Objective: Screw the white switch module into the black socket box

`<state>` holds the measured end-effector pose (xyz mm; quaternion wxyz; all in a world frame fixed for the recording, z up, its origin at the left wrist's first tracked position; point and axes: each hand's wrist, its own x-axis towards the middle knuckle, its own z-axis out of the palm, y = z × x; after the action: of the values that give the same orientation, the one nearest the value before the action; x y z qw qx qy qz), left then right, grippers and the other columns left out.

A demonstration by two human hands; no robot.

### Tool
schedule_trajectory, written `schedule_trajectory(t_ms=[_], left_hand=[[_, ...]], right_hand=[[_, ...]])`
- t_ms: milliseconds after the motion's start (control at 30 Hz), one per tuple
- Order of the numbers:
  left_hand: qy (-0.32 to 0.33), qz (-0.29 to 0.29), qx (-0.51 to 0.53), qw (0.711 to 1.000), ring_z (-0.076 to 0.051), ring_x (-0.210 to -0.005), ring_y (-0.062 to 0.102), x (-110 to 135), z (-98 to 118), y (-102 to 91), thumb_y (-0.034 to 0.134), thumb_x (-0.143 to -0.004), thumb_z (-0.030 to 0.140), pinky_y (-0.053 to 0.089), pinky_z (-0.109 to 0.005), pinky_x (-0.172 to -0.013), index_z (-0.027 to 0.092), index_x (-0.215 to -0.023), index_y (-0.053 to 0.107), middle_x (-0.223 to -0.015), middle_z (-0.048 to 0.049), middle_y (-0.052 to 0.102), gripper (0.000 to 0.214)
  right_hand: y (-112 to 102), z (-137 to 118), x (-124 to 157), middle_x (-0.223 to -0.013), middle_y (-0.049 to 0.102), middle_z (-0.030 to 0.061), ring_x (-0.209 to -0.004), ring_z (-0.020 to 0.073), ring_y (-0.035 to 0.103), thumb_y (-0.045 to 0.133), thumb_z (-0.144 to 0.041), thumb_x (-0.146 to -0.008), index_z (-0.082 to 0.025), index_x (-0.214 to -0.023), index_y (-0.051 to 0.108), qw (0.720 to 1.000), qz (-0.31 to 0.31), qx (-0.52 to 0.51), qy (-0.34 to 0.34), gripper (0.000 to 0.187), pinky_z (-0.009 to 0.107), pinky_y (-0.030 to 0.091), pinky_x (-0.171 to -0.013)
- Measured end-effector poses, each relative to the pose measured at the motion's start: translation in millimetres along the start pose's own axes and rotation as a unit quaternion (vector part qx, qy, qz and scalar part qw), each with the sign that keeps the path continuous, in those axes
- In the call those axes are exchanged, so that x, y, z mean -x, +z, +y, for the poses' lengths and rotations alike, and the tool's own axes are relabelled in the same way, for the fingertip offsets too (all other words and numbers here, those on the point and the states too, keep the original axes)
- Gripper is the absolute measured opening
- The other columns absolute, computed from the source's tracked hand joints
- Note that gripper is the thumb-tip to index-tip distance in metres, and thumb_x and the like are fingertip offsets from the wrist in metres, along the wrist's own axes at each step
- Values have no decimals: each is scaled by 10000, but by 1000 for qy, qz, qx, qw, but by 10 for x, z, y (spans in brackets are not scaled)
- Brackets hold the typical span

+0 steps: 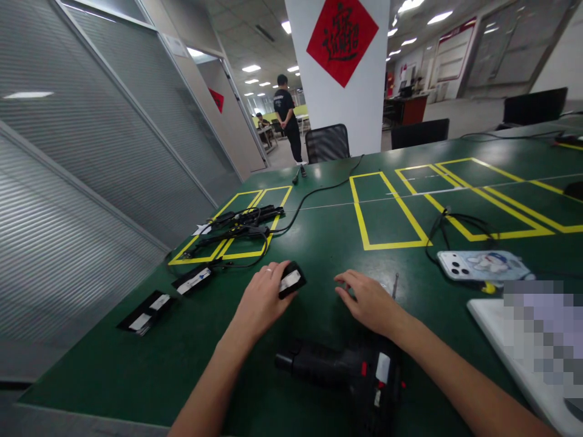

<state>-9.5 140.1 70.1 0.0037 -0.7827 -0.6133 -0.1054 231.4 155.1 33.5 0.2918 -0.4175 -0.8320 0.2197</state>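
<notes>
My left hand (264, 297) wears a ring and grips a small flat black piece with a white label (290, 280), held just above the green table; its exact kind does not show. To the right, my right hand (367, 300) hovers with curved fingers apart and nothing between them. Beyond its wrist lies a thin metal tool (395, 285), partly hidden. Below both hands a black power tool (328, 364) with red details rests on its side, its body partly under my right forearm. Two more black pieces with white labels, one nearer (146, 312) and one farther (195, 280), lie at the left.
A tangle of black cables (246, 224) covers the yellow-taped boxes at the left. On the right are a phone (487, 267), a cable (469, 220) and a white laptop-like object (492, 340), partly blurred. A mesh chair (327, 144) and a standing person (285, 115) are beyond the table (319, 227).
</notes>
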Motion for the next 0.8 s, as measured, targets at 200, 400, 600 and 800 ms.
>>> schedule_trajectory(t_ms=[200,400,600,800], left_hand=[[170,-18,77,982,-281,-1065,493,-459,304,415,611,-741,243,385,-466,-920,199,-1273,392,-1188,-105,531,578],[223,6,155,962,-294,-1171,434,-418,356,601,553,-805,243,372,-513,-948,191,-1320,328,-1292,-122,458,565],[180,43,184,965,-310,-1219,394,-403,335,654,527,-831,292,360,-536,-969,206,-1313,336,-1331,-131,415,526],[97,16,158,983,-255,-1246,367,-342,-46,347,560,-792,386,304,-438,-1047,189,-1315,332,-1324,-127,423,604]], right_hand=[[13,33,-11,-1158,507,98,-941,187,567,431,-284,-877,-206,-1226,445,998,41,-20,44,358,347,458,-831],[75,112,-103,-1169,489,110,-990,214,552,475,-334,-855,-218,-1308,360,998,7,8,56,482,357,441,-843],[68,138,-302,-1006,549,102,-897,207,567,488,-323,-844,-158,-1094,530,994,-51,84,38,303,336,436,-795],[-14,230,-206,-1052,535,116,-899,205,571,445,-324,-867,-159,-1172,495,995,-29,81,52,350,331,446,-785]])
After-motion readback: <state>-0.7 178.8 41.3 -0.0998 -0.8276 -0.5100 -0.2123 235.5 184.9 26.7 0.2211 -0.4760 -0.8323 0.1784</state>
